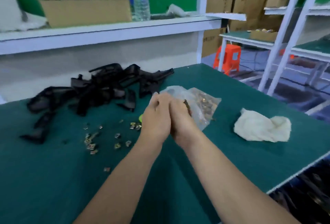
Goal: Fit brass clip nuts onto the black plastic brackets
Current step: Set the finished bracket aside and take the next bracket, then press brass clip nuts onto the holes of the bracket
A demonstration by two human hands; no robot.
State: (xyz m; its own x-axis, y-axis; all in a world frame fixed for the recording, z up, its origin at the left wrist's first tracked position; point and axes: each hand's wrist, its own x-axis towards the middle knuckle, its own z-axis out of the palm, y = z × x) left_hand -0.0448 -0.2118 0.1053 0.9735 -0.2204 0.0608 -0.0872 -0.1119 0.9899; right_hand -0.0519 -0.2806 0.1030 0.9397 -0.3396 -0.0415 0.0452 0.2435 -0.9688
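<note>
The left hand and right hand touched side by side over a clear plastic bag of brass clip nuts, their grip too blurred to tell; black plastic brackets lay heaped at ten o'clock.

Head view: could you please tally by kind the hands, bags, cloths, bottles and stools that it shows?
Hands: 2 (left hand, right hand)
Clear bag of brass clip nuts: 1
White cloth: 1
Water bottle: 1
Orange stool: 1
Total: 6
</note>
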